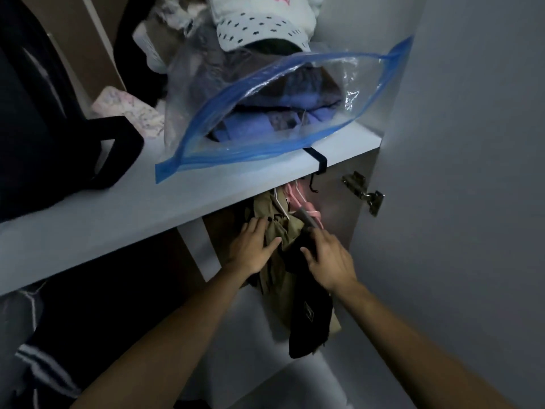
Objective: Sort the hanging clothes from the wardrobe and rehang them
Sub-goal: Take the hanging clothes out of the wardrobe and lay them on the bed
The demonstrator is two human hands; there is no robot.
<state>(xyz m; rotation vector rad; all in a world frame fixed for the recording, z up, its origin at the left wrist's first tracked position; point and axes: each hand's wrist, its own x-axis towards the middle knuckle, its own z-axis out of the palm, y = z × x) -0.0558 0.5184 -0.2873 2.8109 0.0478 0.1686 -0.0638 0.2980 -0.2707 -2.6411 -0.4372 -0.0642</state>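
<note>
Under the white shelf of the wardrobe hung a khaki garment and a black garment; I had my left hand flat, fingers relaxed, parting them, while my right hand gripped the black one. Sorting stage, I judged; lifting its hanger off came next

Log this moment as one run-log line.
stage: sorting hung clothes | left hand: flat on khaki garment | right hand: gripping black garment | pink hangers: under shelf
</note>
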